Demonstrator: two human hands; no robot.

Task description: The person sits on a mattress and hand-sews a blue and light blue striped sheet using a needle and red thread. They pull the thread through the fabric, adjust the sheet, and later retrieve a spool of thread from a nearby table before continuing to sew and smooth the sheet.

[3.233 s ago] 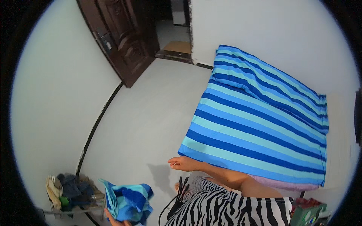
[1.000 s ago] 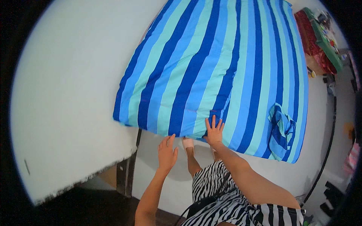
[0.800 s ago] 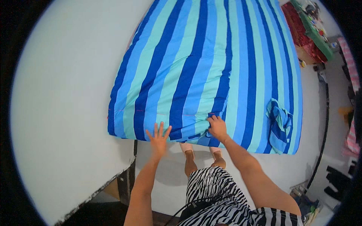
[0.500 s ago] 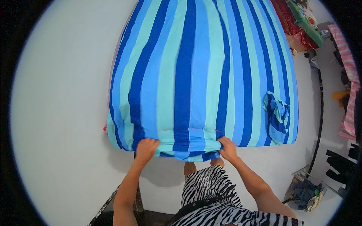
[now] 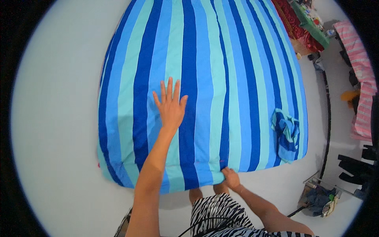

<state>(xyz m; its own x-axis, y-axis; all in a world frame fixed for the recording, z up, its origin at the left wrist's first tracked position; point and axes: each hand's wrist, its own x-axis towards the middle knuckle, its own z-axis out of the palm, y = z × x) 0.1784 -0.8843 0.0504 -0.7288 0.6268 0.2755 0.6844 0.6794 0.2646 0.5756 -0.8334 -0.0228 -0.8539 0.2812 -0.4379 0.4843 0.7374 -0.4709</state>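
A bed sheet (image 5: 203,87) with dark blue, light blue and mint stripes covers a mattress in front of me. My left hand (image 5: 171,106) reaches over the sheet with its fingers spread and holds nothing; whether the palm touches the cloth, I cannot tell. At the near edge, my right hand (image 5: 230,177) has its fingers curled on the sheet's border, right of the middle. A crumpled cloth (image 5: 286,136) in the same stripes lies on the bed's near right corner.
Right of the bed, a dark cable (image 5: 328,106) runs along the floor's edge. A basket of clothes (image 5: 319,200) stands at lower right. Pink striped fabric (image 5: 357,75) and dark garments (image 5: 353,170) hang by the right wall. At the far right, a green cloth (image 5: 310,25) holds small items.
My left hand has let go of the near edge and moved forward over the bed, opening flat. The bunched near border now hangs smoother. My right hand stays at the edge.
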